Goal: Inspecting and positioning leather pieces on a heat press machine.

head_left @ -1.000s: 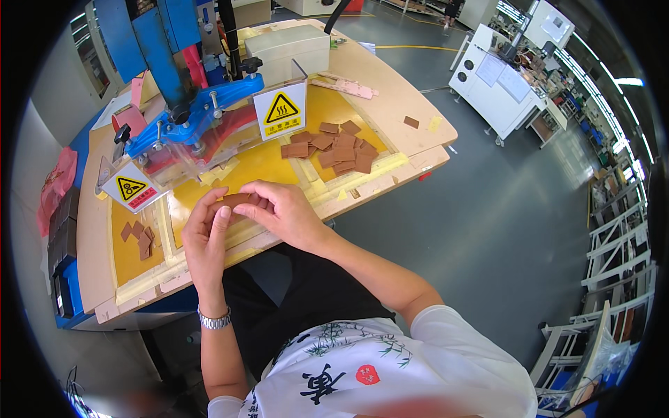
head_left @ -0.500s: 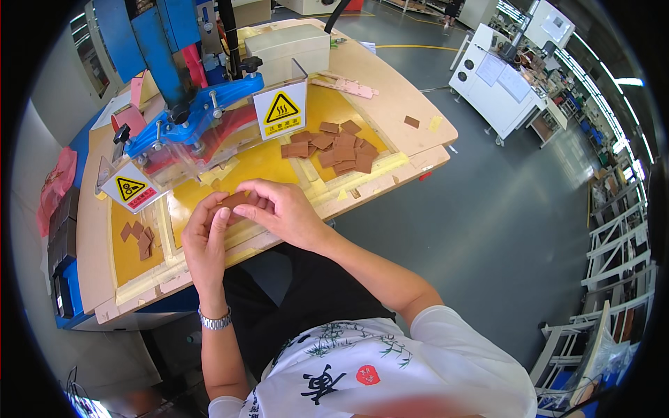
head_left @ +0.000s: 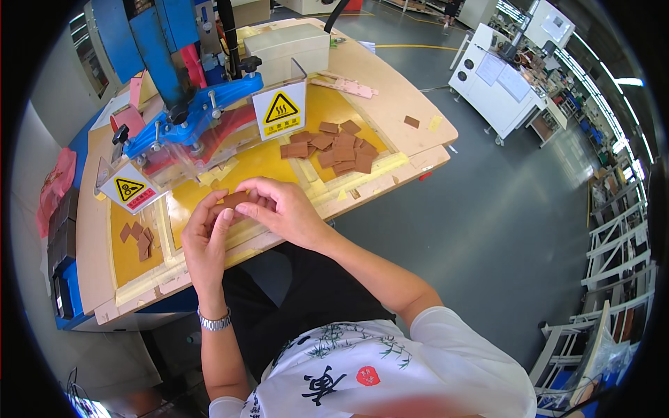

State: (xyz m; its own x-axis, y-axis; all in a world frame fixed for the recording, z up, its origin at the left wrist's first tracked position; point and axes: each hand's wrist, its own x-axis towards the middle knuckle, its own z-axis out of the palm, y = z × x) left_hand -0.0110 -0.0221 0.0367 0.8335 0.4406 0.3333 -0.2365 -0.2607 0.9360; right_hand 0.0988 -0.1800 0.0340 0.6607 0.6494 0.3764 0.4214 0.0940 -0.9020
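Between my two hands, above the front of the table, is a small flat brown rectangular piece (head_left: 235, 200). My left hand (head_left: 205, 226) pinches its left end with thumb and fingers. Its right end is gripped by my right hand (head_left: 279, 212), thumb on the near side; my fingers partly cover the piece. Beyond my right hand, a heap of similar brown pieces (head_left: 344, 150) lies on the yellow tabletop panel (head_left: 265, 166). A smaller group of brown pieces (head_left: 143, 244) rests to the left of my left hand.
A blue press (head_left: 209, 104) with clear guards and warning signs (head_left: 281, 111) stands just beyond my hands. Behind it sits a beige box (head_left: 289, 52). One brown piece (head_left: 412, 122) lies at the table's right. A white machine cabinet (head_left: 491, 83) stands farther off.
The brown piece has tilted slightly in my fingers, and both hands have shifted only a little. The heaps on the table look the same.
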